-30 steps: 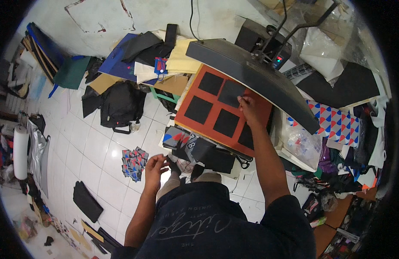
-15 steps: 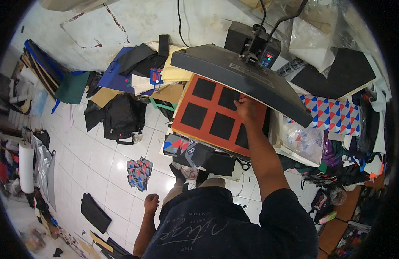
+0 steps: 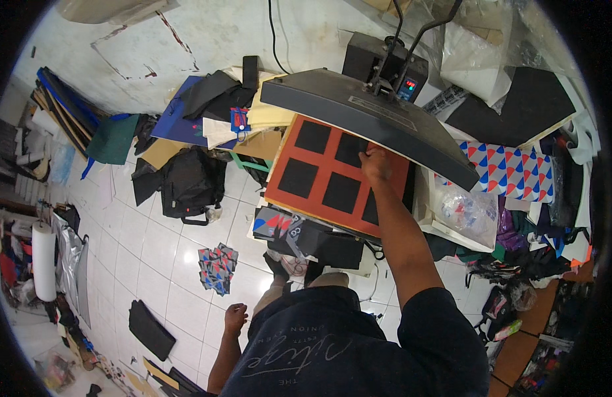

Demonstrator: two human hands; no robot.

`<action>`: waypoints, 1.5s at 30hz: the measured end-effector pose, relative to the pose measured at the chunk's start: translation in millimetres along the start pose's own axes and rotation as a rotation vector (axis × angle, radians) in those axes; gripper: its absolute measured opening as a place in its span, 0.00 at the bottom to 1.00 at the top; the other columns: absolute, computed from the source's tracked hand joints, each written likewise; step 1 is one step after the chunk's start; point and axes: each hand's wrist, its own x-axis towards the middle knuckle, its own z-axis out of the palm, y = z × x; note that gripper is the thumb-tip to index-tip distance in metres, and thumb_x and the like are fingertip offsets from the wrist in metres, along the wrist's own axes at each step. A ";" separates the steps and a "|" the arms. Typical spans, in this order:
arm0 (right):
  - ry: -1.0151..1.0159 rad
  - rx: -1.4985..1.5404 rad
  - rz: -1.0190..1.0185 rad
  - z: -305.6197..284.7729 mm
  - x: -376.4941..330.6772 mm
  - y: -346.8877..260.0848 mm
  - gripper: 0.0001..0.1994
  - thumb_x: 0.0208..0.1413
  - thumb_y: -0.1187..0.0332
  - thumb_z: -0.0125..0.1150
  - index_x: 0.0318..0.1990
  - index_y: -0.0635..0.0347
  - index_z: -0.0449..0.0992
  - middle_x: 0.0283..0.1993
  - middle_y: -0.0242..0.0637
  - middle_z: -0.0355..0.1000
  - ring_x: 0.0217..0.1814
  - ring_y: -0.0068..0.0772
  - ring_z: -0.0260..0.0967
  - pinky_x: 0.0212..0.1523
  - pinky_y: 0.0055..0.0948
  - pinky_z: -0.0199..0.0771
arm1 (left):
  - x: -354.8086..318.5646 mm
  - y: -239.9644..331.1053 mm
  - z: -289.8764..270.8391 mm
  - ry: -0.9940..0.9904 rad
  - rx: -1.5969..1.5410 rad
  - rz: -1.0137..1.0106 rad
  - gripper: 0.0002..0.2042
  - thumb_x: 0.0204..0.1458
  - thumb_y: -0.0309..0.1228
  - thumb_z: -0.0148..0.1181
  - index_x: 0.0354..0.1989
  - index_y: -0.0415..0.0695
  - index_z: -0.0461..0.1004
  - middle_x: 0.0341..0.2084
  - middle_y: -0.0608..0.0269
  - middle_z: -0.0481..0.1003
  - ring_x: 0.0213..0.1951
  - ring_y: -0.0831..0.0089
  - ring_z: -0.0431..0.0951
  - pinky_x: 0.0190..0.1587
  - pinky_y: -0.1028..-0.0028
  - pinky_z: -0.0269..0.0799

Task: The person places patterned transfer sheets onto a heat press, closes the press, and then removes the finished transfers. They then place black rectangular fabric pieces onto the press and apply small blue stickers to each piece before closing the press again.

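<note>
My right hand (image 3: 377,164) reaches over the orange-red pad (image 3: 305,150) of a heat press. Its fingers are closed at the right edge of a flat black square (image 3: 350,147) in the far row. Several more black squares lie in rows on the pad, one at the near left (image 3: 299,177) and one in the near middle (image 3: 342,191); my forearm partly covers another. Above the pad's far right side hangs the dark upper plate (image 3: 369,116), raised and swung aside. My left hand (image 3: 236,318) hangs low by my side, holding nothing, its fingers loosely apart.
Printed grey, red and blue pieces (image 3: 217,268) lie heaped on the tiled floor. Printed and black sheets (image 3: 306,239) sit before the press. A black backpack (image 3: 192,183) stands left of it. On the right are a plastic bag (image 3: 463,210) and a patterned sheet (image 3: 508,171).
The fingers of my left hand have loosened from a curl. My right hand stays at the same black square, shifting only slightly. The view has moved a little.
</note>
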 end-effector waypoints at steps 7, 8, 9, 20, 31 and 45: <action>0.146 -0.049 -0.171 0.3 1.1 5.1 0.17 0.54 0.54 0.60 0.44 0.57 0.73 0.39 0.38 0.74 0.46 0.41 0.73 0.46 0.42 0.72 | 7.5 13.0 4.3 -0.022 0.050 0.097 0.16 0.51 0.36 0.60 0.45 0.39 0.72 0.31 0.58 0.75 0.28 0.72 0.76 0.25 0.74 0.71; 0.219 -0.074 -0.239 2.3 3.3 10.1 0.17 0.55 0.54 0.60 0.43 0.57 0.72 0.37 0.38 0.74 0.45 0.42 0.73 0.45 0.42 0.72 | 3.2 15.8 4.6 -0.025 0.053 0.114 0.16 0.51 0.36 0.61 0.44 0.39 0.72 0.31 0.59 0.75 0.28 0.72 0.76 0.25 0.74 0.71; 0.219 -0.059 -0.260 2.6 4.3 17.9 0.17 0.55 0.54 0.60 0.42 0.58 0.72 0.36 0.38 0.74 0.43 0.42 0.73 0.44 0.41 0.72 | 5.4 14.8 2.9 -0.043 0.062 0.083 0.16 0.51 0.36 0.61 0.44 0.39 0.72 0.30 0.59 0.75 0.27 0.72 0.76 0.25 0.75 0.71; -0.458 0.253 -0.415 -28.2 -208.4 43.3 0.13 0.50 0.57 0.64 0.34 0.57 0.74 0.29 0.37 0.75 0.32 0.39 0.75 0.34 0.36 0.73 | 5.5 5.3 -16.0 -0.035 0.136 -0.021 0.17 0.51 0.35 0.59 0.45 0.37 0.72 0.30 0.59 0.75 0.27 0.73 0.75 0.26 0.74 0.71; -0.341 -0.437 -0.402 60.7 -283.3 138.9 0.30 0.50 0.55 0.62 0.61 0.49 0.64 0.55 0.36 0.63 0.60 0.38 0.59 0.55 0.44 0.63 | 41.3 53.5 -26.8 -0.163 0.225 0.186 0.13 0.52 0.37 0.59 0.38 0.41 0.73 0.23 0.67 0.72 0.25 0.78 0.73 0.24 0.77 0.68; 0.048 0.002 -0.482 25.4 -287.6 108.4 0.13 0.46 0.68 0.61 0.41 0.59 0.75 0.36 0.42 0.75 0.40 0.46 0.72 0.44 0.43 0.67 | 14.1 35.1 -44.7 -0.263 0.005 0.186 0.16 0.55 0.39 0.56 0.45 0.40 0.72 0.30 0.64 0.75 0.29 0.76 0.75 0.29 0.76 0.68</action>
